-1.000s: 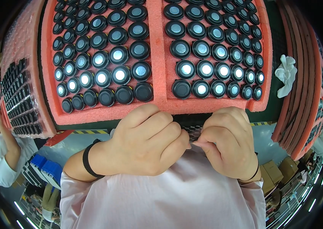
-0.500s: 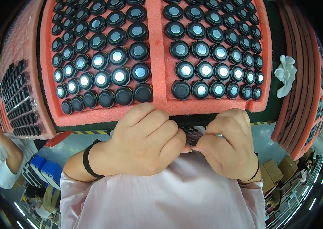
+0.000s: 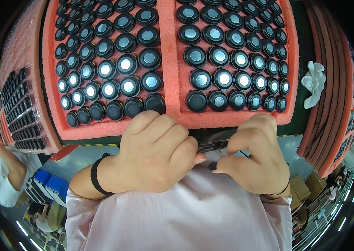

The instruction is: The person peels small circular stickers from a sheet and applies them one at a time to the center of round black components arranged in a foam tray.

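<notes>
In front of my shirt, my left hand [image 3: 158, 152] is closed, its knuckles at the tray's near edge and its thumb pointing right. My right hand [image 3: 258, 157] is curled beside it, with a gap between thumb and forefinger. A small black piece [image 3: 212, 166] shows at the right thumb tip. Something dark and shiny [image 3: 214, 141] lies between the hands, mostly hidden by them. What the fingers grip is out of sight. Just beyond is a pink foam tray [image 3: 171, 62], holding rows of round black parts [image 3: 195, 56], most with silvery centres.
Stacked foam trays [image 3: 331, 83] stand at the right, beside a crumpled white cloth [image 3: 313, 83]. On the left is a plastic-wrapped foam tray [image 3: 39, 104] with black parts. Another person's arm [image 3: 9, 157] is at far left, near blue bins [image 3: 51, 184]. Cardboard boxes [image 3: 300, 190] sit lower right.
My thumbs have drawn apart, the right one moving down from the forefinger. A black piece now shows at its tip. My left hand has shifted slightly left.
</notes>
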Motion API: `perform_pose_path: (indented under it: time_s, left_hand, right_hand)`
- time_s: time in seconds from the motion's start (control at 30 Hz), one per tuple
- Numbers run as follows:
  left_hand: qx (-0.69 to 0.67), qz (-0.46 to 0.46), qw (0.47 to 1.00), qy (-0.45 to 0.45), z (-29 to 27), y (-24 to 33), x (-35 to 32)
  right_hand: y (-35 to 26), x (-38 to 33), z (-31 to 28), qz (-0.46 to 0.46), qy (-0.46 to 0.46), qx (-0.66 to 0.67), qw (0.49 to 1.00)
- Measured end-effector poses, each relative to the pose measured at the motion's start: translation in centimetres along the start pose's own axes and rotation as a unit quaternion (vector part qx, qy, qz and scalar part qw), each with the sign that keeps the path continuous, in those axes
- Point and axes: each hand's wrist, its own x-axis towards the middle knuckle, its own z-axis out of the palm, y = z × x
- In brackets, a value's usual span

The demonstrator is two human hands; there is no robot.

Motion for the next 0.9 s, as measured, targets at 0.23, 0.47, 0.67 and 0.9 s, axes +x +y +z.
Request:
perform_pose_path:
  time_s: [0.23, 0.47, 0.67, 0.9]
  left_hand:
    - [0.035, 0.069, 0.997, -0.018, 0.6, 0.3, 1.4]
    - [0.069, 0.071, 0.994, -0.042, 1.2, 0.2, 1.9]
    - [0.067, 0.071, 0.994, -0.056, 1.1, 0.2, 2.0]
    - [0.069, 0.069, 0.994, -0.057, 1.1, 0.2, 2.0]
  right_hand:
    - [2.6, 1.7, -0.7, 0.140, 0.052, 0.017, 0.989]
    - [4.1, 2.7, 0.0, 0.113, 0.033, -0.020, 0.993]
    - [4.0, 2.8, 0.3, 0.111, 0.030, -0.048, 0.992]
    - [3.9, 2.9, 0.6, 0.112, 0.033, -0.078, 0.990]
